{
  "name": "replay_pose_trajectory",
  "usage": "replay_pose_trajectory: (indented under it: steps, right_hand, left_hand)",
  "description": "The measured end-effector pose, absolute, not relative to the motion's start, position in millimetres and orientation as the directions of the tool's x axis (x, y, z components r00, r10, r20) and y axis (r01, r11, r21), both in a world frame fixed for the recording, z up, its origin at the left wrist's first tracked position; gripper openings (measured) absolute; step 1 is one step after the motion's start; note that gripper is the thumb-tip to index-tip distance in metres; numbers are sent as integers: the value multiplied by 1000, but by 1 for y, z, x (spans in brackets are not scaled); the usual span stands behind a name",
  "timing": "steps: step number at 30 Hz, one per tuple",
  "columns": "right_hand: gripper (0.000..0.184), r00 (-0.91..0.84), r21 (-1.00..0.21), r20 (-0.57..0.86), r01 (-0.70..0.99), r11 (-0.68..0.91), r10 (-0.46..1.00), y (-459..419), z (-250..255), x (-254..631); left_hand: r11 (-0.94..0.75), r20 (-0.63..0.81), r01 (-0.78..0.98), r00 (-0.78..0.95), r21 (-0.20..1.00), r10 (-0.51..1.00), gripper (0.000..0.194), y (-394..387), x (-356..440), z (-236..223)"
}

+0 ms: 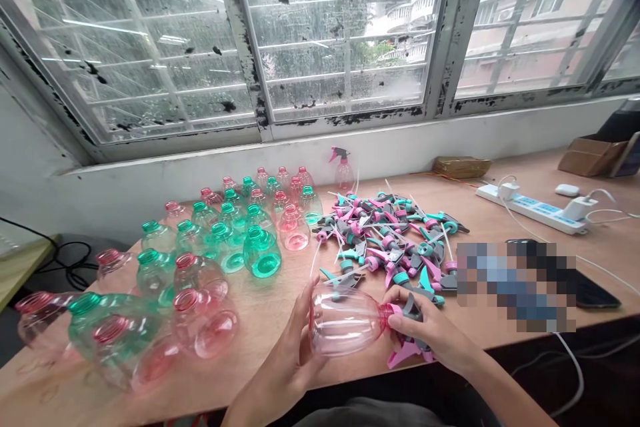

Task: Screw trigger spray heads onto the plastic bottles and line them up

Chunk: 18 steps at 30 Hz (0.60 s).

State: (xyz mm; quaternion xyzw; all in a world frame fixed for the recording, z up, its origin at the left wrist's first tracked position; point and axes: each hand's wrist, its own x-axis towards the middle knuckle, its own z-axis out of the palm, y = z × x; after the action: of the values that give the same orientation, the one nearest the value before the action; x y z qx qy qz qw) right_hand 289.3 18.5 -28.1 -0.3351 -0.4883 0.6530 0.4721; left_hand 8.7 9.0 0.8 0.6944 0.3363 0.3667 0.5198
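Observation:
My left hand (290, 353) is wrapped around the base of a clear pink plastic bottle (345, 320) lying on its side near the table's front edge. At the bottle's neck sits a pink and grey trigger spray head (409, 330), gripped by my right hand (435, 330). Just behind my hands lies a pile of loose pink, teal and grey spray heads (390, 233) with thin white tubes.
Several empty pink and green bottles (225, 240) stand on the wooden table (280, 307) to the left. One finished pink spray bottle (344, 170) stands by the wall. A power strip (530, 207), a phone (595, 290), cables and cardboard boxes (590, 153) occupy the right side.

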Motion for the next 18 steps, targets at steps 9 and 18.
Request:
replay_pose_trajectory:
  steps: [9,18]
  right_hand:
    - [34,-324,-956,35,-286,-63,945,17,-30,291]
    - [31,-352,-948,67,-315,-51,934,19,-27,289]
  left_hand:
    - [-184,143,32,505,982,851,98,11,8,-5]
    - [-226,145,123,465,966,873,77,9,7,-1]
